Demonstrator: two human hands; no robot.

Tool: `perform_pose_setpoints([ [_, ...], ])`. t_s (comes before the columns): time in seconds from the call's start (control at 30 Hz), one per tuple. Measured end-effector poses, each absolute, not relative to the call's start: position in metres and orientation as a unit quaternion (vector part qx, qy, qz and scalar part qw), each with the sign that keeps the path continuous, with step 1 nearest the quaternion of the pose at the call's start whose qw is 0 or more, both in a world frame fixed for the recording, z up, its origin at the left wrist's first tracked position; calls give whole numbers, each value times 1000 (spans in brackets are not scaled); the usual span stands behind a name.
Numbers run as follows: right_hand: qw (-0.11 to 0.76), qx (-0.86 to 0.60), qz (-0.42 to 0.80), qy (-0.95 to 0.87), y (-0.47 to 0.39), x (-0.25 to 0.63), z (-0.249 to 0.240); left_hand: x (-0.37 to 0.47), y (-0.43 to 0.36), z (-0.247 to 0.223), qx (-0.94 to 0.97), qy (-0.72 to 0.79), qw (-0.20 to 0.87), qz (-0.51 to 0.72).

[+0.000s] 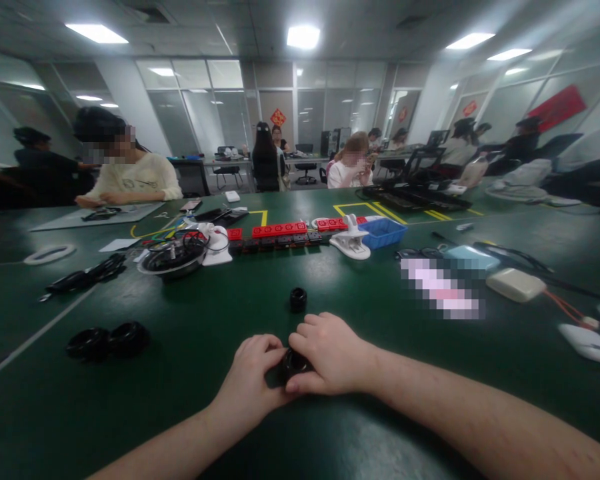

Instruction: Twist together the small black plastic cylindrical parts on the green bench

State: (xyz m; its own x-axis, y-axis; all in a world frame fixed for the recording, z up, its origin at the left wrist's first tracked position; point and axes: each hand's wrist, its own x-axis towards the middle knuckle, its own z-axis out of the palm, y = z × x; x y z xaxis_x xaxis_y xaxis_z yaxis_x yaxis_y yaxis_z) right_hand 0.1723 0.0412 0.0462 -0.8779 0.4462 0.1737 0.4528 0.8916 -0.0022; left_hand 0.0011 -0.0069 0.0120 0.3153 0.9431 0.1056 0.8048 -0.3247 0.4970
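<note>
Close in front of me, a small black tyre-like ring (296,364) is held between both hands, low over the green table (220,303). My right hand (333,357) wraps its fingers and thumb around the ring's right and upper side. From the left, my left hand (254,373) closes on the same ring; its fingertips are partly hidden. Just beyond my hands stands another black ring-shaped piece (298,300), untouched. Farther left lie two more, a black ring (87,343) and a second black ring (129,339), side by side.
Ahead are a metal bowl (173,265) of black parts, a row of red blocks (279,229), a white clip (351,239) and a blue bin (384,233). Black cables (87,275) lie left; a white case (516,285) sits right. A person (135,175) works across the table.
</note>
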Motion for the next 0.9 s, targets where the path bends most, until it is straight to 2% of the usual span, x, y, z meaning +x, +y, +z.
perform_pose_setpoints([
  [0.33,121,-263,28,-957,28,169,52,-1,-6,6,792,547,177,203],
  [0.9,62,-335,49,-939,13,161,62,1,-11,14,795,547,172,197],
])
